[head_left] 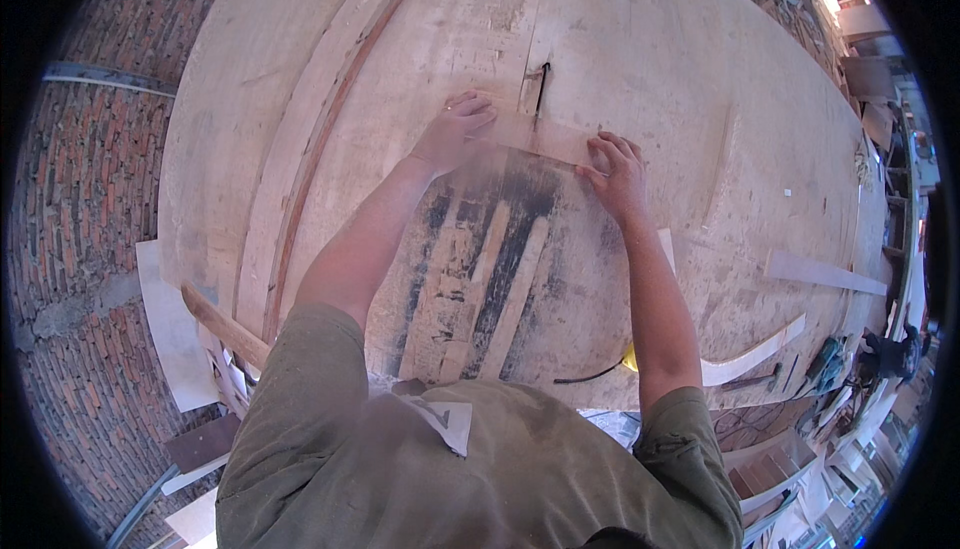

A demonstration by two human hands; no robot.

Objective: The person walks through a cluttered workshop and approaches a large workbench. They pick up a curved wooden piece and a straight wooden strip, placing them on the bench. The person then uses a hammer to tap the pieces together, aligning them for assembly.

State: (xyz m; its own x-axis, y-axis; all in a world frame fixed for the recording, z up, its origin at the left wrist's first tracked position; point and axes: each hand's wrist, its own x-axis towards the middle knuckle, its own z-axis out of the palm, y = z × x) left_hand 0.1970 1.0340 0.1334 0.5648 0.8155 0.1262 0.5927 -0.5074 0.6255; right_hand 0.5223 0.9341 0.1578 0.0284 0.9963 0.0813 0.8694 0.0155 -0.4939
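A thin, pale piece of wood [545, 139] lies crosswise on the large plywood worktop [390, 139]. My left hand [458, 136] grips its left end, fingers bent over the far side. At the right end, my right hand [617, 171] holds it with the thumb on the near edge and fingers curled. Just beyond the piece is a narrow black line or rod [544, 89]; I cannot tell whether it is a slot or a blade. Nearer me, the worktop has a dark-stained patch [525, 184] with pale wooden strips [515, 299] on it.
A long curved wooden strip [325, 139] runs along the left of the worktop. Right of my right forearm are a curved offcut [757, 354] and a tapered strip [822, 272]. A yellow object [629, 357] sits beside that forearm. A brick wall [85, 189] stands left.
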